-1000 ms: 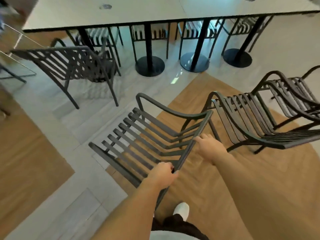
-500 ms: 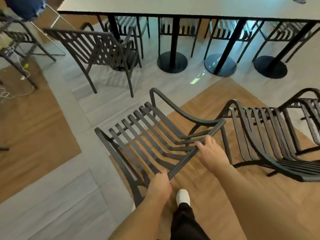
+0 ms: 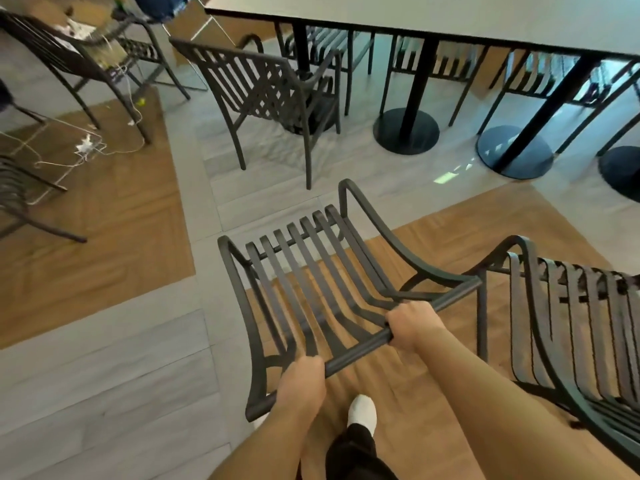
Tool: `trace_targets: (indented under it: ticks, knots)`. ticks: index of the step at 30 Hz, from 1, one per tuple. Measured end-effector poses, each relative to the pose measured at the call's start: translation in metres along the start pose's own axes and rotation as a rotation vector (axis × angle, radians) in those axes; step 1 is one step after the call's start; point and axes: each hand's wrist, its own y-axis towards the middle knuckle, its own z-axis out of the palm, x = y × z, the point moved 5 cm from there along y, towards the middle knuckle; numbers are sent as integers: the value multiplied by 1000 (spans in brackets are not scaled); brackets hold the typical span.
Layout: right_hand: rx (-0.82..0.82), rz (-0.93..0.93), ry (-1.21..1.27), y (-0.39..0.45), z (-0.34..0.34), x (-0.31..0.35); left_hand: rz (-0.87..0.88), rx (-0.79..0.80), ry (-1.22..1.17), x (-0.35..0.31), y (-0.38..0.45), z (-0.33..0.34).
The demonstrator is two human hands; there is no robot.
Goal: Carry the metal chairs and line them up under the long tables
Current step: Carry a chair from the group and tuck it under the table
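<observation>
Two hands on one metal chair [image 3: 322,289] here, dead center of the view. Going left to right: at 10 o'clock there's a dark chair with clutter [image 3: 74,46] on it and white cables [image 3: 86,147] on the floor under it. At 11 a lattice-back chair [image 3: 266,88] stands by the end of the long counter [image 3: 450,15], which runs off toward 2 o'clock. The left hand [image 3: 303,379] has its fingers wrapped around the carried chair's top bar, the right hand [image 3: 414,325] grips the same bar further along. At 4 o'clock another slatted chair [image 3: 571,323] sits just beside it. White shoe [image 3: 362,412] at 6.
</observation>
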Motion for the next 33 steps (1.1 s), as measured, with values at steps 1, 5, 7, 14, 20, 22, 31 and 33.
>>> trace_targets:
  ticks: [1, 5, 7, 14, 20, 22, 31, 33]
  knots:
    - [-2, -4, -12, 0, 0, 0, 5, -11, 4, 0, 1, 0]
    - [-32, 6, -45, -2, -3, 3, 29, -27, 35, 1, 4, -1]
    - [-43, 22, -65, -4, -4, 6, 41, -35, 77, 5, 8, -5]
    - [-66, 81, -10, -6, -12, 24, 109, -1, 208, 32, 34, -26]
    - [-91, 211, 129, 1, -13, 54, 213, 14, 290, 61, 61, -59]
    - [-88, 250, 153, 5, -15, 65, 247, 15, 327, 71, 72, -69]
    - [-47, 372, 231, 28, -35, 119, 395, 40, 467, 118, 118, -117]
    - [-40, 397, 249, 34, -41, 132, 412, 37, 494, 127, 127, -129]
